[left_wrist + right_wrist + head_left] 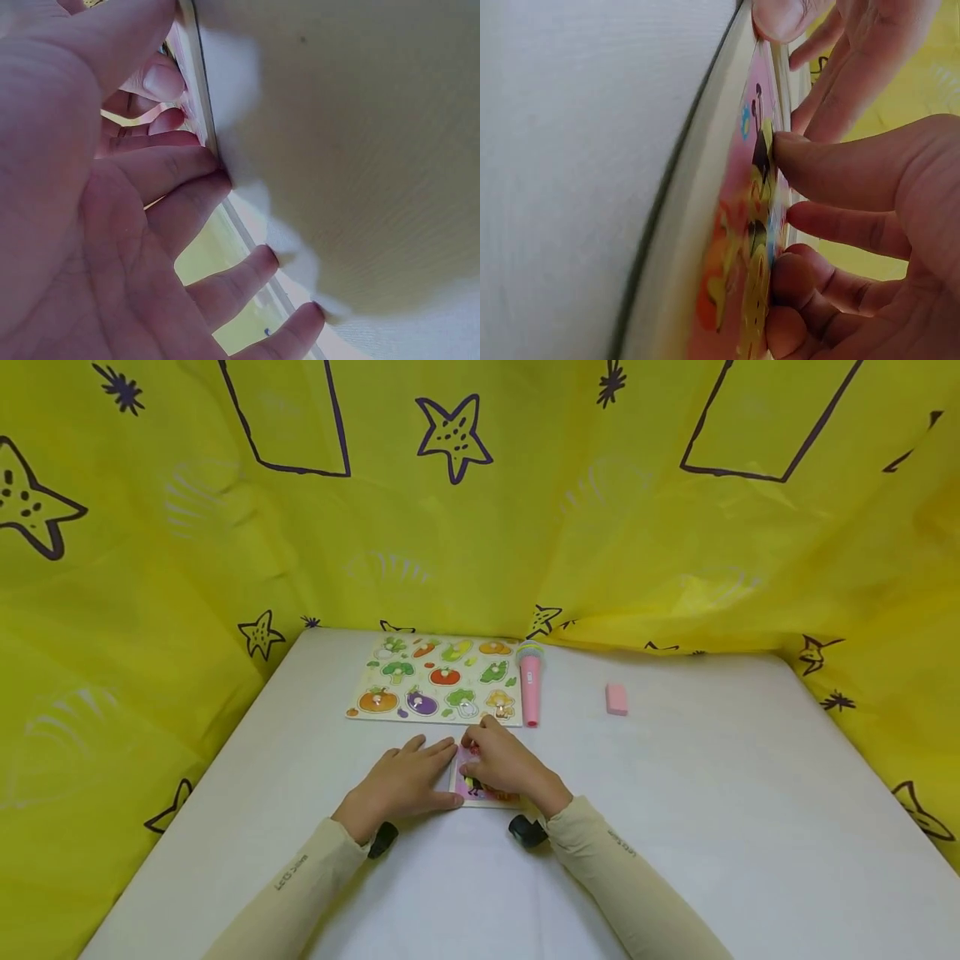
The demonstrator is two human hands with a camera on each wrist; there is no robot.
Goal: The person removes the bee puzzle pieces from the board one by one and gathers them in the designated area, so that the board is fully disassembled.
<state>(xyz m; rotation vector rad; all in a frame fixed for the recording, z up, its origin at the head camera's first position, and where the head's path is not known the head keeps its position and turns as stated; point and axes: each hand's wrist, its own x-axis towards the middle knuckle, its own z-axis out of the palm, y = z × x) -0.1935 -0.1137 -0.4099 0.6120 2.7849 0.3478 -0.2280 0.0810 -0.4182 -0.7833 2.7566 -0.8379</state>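
Observation:
A small pink picture puzzle [487,803] with a pale border lies on the white table in front of me. A yellow-and-black figure shows on it. My left hand [408,781] rests on the table at the puzzle's left side, fingers spread, thumb on the near left corner. My right hand [510,764] is over the puzzle with bent fingers. In the right wrist view its thumb and fingertips [791,277] hold a yellow puzzle piece [755,300] at the board's surface. The right hand covers much of the puzzle in the head view.
Behind the hands lies a wooden vegetable board [442,721] with knobbed pieces. A pink toy microphone [530,689] lies along its right side. Farther right is a pink eraser-like block [617,699]. Yellow patterned cloth [480,543] surrounds the table [712,827] at the back and sides.

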